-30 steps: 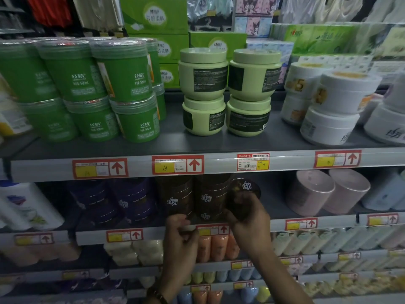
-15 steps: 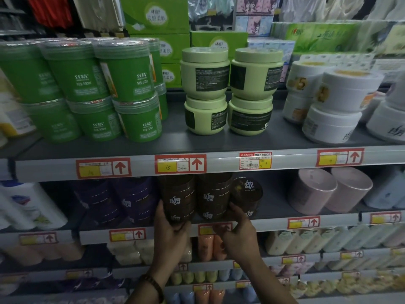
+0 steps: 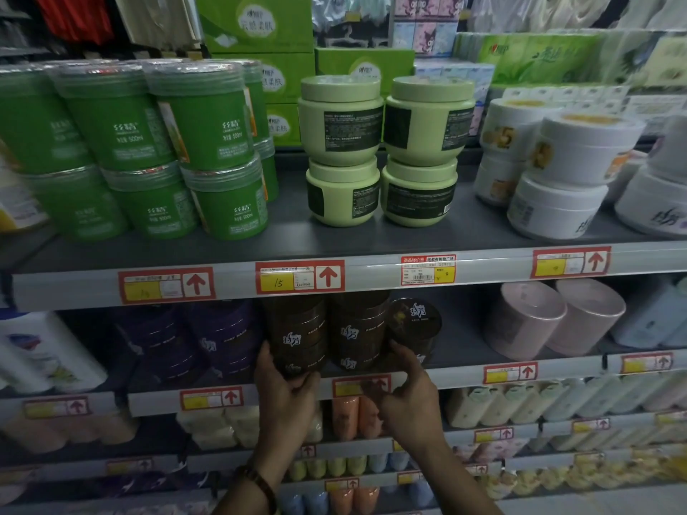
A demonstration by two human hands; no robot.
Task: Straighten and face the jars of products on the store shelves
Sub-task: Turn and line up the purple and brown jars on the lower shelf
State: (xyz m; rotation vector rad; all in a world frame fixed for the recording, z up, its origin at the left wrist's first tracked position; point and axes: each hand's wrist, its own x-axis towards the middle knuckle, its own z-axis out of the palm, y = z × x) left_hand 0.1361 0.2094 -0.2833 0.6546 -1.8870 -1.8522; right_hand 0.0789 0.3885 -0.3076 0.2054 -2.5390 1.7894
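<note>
Left hand [image 3: 286, 394], a beaded band [image 3: 262, 486] on its wrist, grips the lower brown jar [image 3: 297, 356] of a two-high stack, thumb across the front and fingers round the jar's left side. Right hand [image 3: 410, 390] reaches up just right of it, fingers curled, thumb tip at the base of a tilted brown jar [image 3: 414, 321] whose lid faces outward; I cannot tell whether it holds anything. Between the two stands a second brown stack [image 3: 355, 336], logos forward. All sit at the front of the second shelf [image 3: 457, 375], with purple jars [image 3: 219, 340] to the left and pink jars [image 3: 557, 317] lying on their sides to the right. On the top shelf [image 3: 371, 236] above stand dark green tubs [image 3: 200, 150], pale green jars [image 3: 383, 150] showing back labels, and white jars [image 3: 572, 172], all stacked two high. Green tissue boxes [image 3: 260, 27] rise behind.
</note>
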